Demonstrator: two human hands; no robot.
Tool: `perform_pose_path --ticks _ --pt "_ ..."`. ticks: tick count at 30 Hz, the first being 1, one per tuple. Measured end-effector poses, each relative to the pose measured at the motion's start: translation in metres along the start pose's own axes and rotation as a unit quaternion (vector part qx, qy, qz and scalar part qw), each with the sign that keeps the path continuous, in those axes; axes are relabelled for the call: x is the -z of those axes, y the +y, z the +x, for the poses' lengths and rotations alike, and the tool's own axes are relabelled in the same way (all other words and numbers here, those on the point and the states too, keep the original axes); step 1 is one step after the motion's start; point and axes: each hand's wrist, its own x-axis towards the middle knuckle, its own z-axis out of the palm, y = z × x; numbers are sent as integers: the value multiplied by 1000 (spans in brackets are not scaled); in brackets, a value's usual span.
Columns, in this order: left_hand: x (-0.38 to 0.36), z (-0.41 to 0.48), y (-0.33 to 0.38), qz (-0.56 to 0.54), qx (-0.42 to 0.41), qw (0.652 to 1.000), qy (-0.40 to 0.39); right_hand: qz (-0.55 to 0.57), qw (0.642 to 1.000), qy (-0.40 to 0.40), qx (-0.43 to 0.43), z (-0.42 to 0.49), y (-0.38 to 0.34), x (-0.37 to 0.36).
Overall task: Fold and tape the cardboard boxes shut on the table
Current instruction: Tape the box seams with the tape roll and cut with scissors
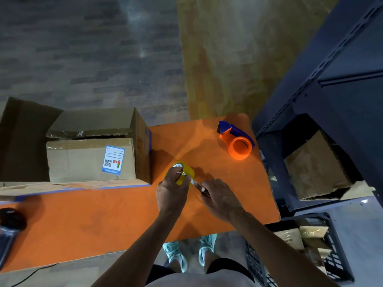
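A cardboard box (91,160) with a blue-edged label stands on the orange table (103,216) at the left, its top flaps partly folded and one flap sticking out to the left. My left hand (172,193) grips a yellow roll of tape (187,171) just above the table, right of the box. My right hand (221,198) holds a small knife (196,185) whose blade points at the roll. The two hands are close together near the table's middle.
An orange and blue tape dispenser (238,141) lies at the table's far right. A dark metal shelf (331,100) with cardboard stands to the right. A black crate (335,255) with packets sits on the floor. A dark object (10,220) lies at the table's left edge.
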Motion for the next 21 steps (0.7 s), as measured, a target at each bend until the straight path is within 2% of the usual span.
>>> perform_pose_path --ticks 3,6,10,12,17,21 --pt "-6 -4 12 47 -62 997 30 3 1000 0 -15 -5 4 -4" --pt "-9 0 21 52 -58 997 -20 11 999 -14 -51 -11 5 -2" --pt "-12 7 34 85 10 992 -97 99 988 -3 -116 -19 6 5" --pt "-13 10 38 67 63 988 -123 133 984 -10 -119 -20 9 13" --pt "-12 19 37 -10 174 963 -204 124 985 -44 -111 -17 28 22" --pt "-19 18 40 -59 206 951 -220 124 983 -29 -133 -11 38 25"
